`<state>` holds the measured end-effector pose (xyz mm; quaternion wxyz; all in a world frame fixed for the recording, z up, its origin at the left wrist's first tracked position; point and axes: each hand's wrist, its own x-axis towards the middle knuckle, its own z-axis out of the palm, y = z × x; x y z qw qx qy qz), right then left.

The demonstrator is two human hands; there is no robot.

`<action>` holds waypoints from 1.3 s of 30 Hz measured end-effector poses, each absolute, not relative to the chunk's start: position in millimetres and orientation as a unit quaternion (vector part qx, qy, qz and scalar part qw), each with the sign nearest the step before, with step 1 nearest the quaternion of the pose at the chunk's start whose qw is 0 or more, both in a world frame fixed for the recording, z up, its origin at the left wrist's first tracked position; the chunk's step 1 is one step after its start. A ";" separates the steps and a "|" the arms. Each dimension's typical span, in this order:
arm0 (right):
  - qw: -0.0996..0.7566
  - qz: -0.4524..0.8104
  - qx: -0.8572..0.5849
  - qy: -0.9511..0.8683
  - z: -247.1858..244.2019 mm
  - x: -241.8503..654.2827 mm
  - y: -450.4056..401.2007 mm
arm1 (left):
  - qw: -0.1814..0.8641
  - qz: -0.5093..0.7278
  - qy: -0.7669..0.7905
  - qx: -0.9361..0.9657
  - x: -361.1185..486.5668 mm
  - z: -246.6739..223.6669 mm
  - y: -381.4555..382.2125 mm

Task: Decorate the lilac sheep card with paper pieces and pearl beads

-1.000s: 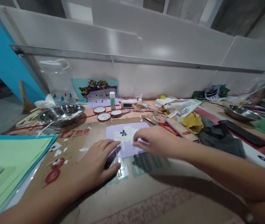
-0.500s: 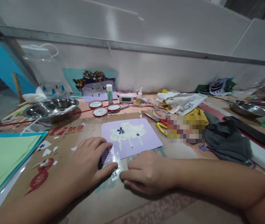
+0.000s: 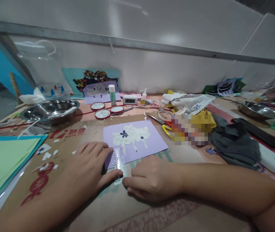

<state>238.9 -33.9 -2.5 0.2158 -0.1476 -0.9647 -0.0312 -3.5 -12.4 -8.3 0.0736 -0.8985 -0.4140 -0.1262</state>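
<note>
A small clear strip (image 3: 116, 161) with rows of tiny beads lies over the near left corner of a purple sheet (image 3: 155, 141). On that sheet is a white cloud-like cutout (image 3: 132, 134) with dark flowers. My left hand (image 3: 90, 166) rests palm down at the strip's left side, thumb on its lower part and fingers spread. At the strip's lower right edge is my right hand (image 3: 149, 177), its fingers curled together and the index fingertip at the edge. Whether anything is pinched there is hidden.
Scissors (image 3: 163, 124), round red-rimmed dishes (image 3: 102, 114), a glue stick (image 3: 112, 95) and a small bottle (image 3: 144, 97) lie beyond the sheet. A metal bowl (image 3: 51, 111) and green paper (image 3: 4, 161) are at left. Grey cloth (image 3: 231, 141) lies at right.
The view has shifted slightly, so most things appear a little further left and higher. Both hands keep nearly the same places around the strip.
</note>
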 end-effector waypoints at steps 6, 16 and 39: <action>0.206 -0.028 -0.154 -0.966 1.0 239.5 -35.7 | 0.040 -0.115 -0.427 -0.896 -2.1 -2.2 -12.2; 0.196 -0.015 -0.162 -0.967 2.0 239.4 -37.1 | 0.020 -0.116 -0.420 -0.900 -1.4 2.2 -13.5; 0.193 -0.018 -0.153 -0.969 1.3 240.3 -36.0 | -0.066 -0.165 -0.398 -0.900 3.1 0.1 -17.8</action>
